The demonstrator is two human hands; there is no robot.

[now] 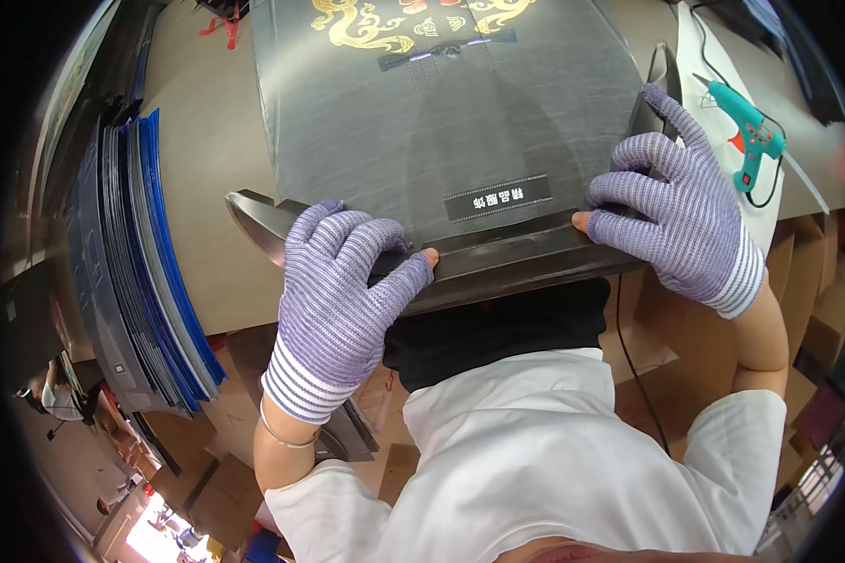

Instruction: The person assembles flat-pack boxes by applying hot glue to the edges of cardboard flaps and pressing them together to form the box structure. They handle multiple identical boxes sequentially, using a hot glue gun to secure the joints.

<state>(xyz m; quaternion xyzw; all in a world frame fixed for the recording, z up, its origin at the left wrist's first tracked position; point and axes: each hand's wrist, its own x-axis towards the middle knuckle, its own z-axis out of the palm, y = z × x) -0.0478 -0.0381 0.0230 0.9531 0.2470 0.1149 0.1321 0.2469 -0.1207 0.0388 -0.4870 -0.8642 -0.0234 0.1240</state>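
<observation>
A large black flat-pack box (347, 141), with a gold pattern, a dark knot-like fastening and a small printed label (498, 197), lies on the table in front of me. Its near edge forms a folded strip (512, 258). My left hand (333, 291), in a purple-and-white striped glove with a bare thumb tip, is closed on the left part of that strip. Closed on its right part is my right hand (676, 202), gloved alike, its forefinger reaching to the right side flap (665, 80). Another flap (258, 223) sticks out beside my left hand. The undersides are hidden.
On the right, a teal glue gun (749, 127) with a cord lies on a white sheet (695, 94). Blue and black panels (150, 253) stand stacked at the left. A red clamp-like thing (223, 26) is at the far left of the table (216, 122). Cardboard (807, 272) is at the lower right.
</observation>
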